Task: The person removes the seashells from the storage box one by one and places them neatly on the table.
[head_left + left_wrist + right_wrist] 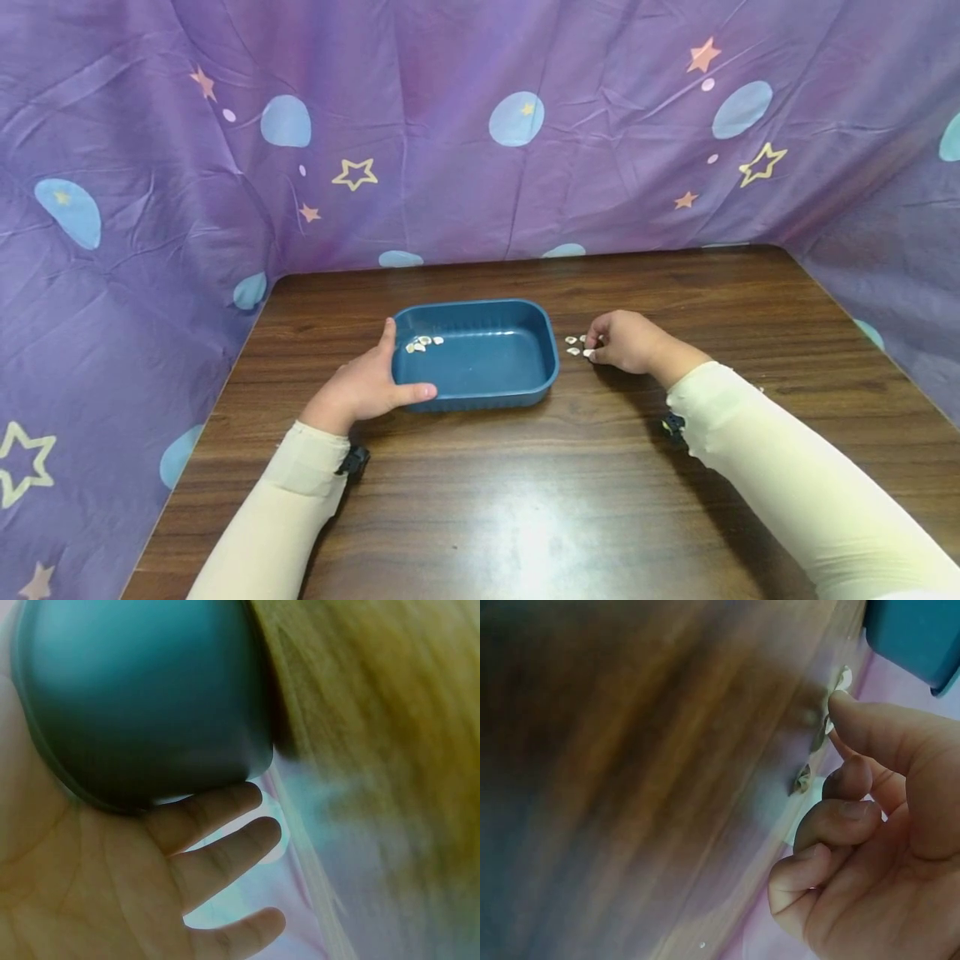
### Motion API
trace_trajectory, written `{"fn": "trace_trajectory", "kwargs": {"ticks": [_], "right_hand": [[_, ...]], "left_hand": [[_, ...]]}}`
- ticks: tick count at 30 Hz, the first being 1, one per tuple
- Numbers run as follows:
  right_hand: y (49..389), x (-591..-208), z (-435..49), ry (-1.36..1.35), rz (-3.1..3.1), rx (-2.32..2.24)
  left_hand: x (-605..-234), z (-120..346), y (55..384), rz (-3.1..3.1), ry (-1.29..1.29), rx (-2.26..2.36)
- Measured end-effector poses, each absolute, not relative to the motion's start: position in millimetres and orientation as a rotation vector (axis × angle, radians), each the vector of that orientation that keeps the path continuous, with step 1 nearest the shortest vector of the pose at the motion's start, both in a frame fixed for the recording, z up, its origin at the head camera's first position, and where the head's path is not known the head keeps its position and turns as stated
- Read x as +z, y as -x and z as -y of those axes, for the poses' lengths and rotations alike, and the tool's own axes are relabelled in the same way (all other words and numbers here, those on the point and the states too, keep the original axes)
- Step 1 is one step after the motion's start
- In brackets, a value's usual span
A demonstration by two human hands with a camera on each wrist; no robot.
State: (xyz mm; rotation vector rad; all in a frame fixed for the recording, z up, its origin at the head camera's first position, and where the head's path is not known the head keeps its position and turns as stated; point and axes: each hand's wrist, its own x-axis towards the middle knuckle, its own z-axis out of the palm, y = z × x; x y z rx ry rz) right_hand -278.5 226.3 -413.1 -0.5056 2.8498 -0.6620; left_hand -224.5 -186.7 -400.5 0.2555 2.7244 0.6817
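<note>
A blue plastic basin (480, 362) stands on the table, with several small white shells (422, 342) at its inner left end. My left hand (367, 383) rests against the basin's left end, thumb along the front rim. In the left wrist view, the fingers (225, 855) of this hand lie fairly straight beside the basin's wall (150, 697). To the right of the basin, my right hand (626, 342) pinches a small white shell (588, 354) between thumb and index finger at the tabletop. Other shells (572, 351) lie beside those fingertips; one shell (802, 780) shows in the right wrist view.
The brown wood-grain table (480, 500) has a glossy light reflection near its front. A purple cloth (450, 167) with stars and blue spots hangs behind it and at both sides. A tiny white speck (761, 390) lies by the right sleeve.
</note>
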Motion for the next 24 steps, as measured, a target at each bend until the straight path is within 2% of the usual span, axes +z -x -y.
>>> {"fn": "trace_trajectory", "kwargs": {"ticks": [24], "right_hand": [[281.4, -409.7, -222.1, 0.469, -2.88, -0.565]], "left_hand": [[-400.7, 188.1, 225.5, -2.721, -0.271, 0.68]]}}
